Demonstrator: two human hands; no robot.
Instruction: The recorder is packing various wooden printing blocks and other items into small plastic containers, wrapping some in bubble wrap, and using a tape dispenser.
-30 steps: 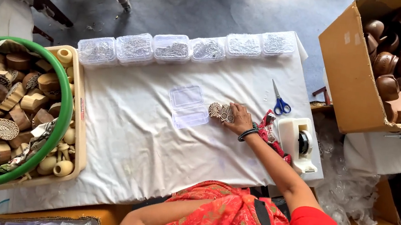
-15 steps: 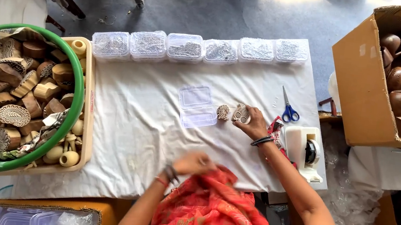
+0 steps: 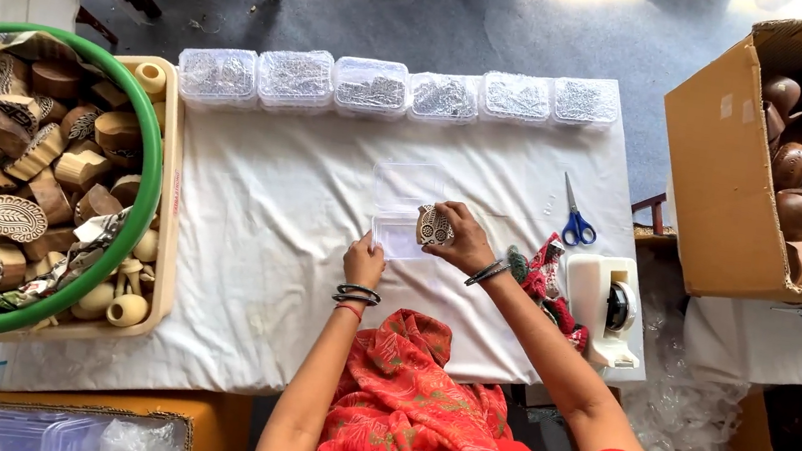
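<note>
The right hand is gripping a carved wooden block over the open clear box on the table; the left hand is pinching the box's edge. Best lowering the block level, box steadied.

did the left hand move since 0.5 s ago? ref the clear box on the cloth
Yes. The left hand went up the table from near the body, away from the cloth's near edge, and now touches the clear box, beside the right hand holding a carved block.

Craft workshop — carved wooden blocks, cardboard box
</note>
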